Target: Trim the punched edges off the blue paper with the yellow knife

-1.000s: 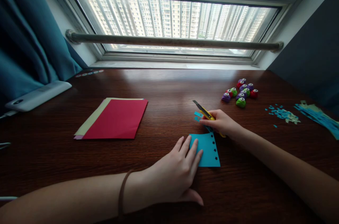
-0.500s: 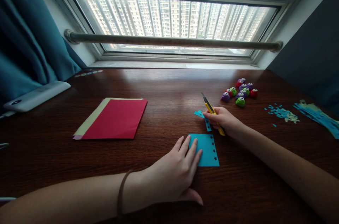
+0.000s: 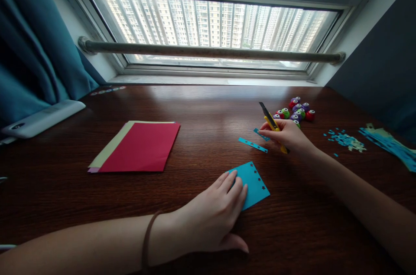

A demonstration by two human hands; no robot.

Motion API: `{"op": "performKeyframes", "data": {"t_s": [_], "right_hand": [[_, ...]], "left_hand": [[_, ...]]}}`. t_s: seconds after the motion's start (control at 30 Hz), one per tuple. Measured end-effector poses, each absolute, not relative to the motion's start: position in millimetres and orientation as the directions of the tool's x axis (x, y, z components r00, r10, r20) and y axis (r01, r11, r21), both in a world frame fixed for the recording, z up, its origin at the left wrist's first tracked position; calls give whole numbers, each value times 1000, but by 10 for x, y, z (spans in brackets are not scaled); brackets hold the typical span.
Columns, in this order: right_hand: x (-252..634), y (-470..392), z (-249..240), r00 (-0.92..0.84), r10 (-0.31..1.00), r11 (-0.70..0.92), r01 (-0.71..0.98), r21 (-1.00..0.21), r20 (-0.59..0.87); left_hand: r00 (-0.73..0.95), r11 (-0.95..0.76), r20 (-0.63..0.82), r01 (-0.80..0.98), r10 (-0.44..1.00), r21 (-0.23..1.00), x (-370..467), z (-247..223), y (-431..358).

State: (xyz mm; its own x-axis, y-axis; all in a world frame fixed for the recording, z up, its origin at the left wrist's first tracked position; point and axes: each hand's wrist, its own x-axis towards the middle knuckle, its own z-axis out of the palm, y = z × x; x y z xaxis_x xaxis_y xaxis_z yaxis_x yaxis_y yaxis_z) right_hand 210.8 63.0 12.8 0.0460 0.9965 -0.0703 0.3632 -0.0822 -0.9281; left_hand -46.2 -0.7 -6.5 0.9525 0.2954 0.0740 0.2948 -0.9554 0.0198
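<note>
Head view: left hand (image 3: 211, 218) flat (fingers spread) on blue paper (image 3: 252, 183); right hand (image 3: 287, 135) grips cutter (image 3: 272, 122).

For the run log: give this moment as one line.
left hand: flat on blue paper | right hand: holds yellow knife | cut strip: on table

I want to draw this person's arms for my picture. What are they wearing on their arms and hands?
Both arms are bare, with no sleeves showing, and there are no gloves. The left hand has a thin brown band around its wrist, like a hair tie. The right hand wears nothing that I can see: no watch, no bracelet.
</note>
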Motion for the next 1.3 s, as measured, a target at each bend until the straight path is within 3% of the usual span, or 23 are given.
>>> {"op": "performKeyframes", "data": {"t_s": [0.17, 0.3, 0.43, 0.5, 0.6, 0.73, 1.3], "right_hand": [[2062, 613, 120, 34, 994, 76, 458, -886, 103], [1974, 531, 183, -191, 970, 232, 552, -801, 149], [1859, 380, 247, -429, 901, 412, 803, -430, 64], [1804, 313, 237, -482, 876, 464, 852, -244, -19], [1743, 247, 178, -524, 839, 515, 851, -100, -144], [1704, 215, 105, -525, 828, 528, 848, -41, -194], [1633, 212, 61, -538, 827, 550, 835, 35, -160]], "left_hand": [[946, -948, 66, 318, 317, -8, -467, -72, -29], [940, -939, 89, 336, 330, -67, -470, -87, -55], [930, -923, 121, 362, 348, -133, -483, -89, -95], [923, -909, 127, 380, 362, -169, -487, -93, -115], [922, -899, 132, 384, 363, -209, -484, -102, -137], [928, -902, 100, 372, 359, -218, -474, -102, -144], [939, -913, 84, 345, 335, -216, -480, -68, -138]]}}
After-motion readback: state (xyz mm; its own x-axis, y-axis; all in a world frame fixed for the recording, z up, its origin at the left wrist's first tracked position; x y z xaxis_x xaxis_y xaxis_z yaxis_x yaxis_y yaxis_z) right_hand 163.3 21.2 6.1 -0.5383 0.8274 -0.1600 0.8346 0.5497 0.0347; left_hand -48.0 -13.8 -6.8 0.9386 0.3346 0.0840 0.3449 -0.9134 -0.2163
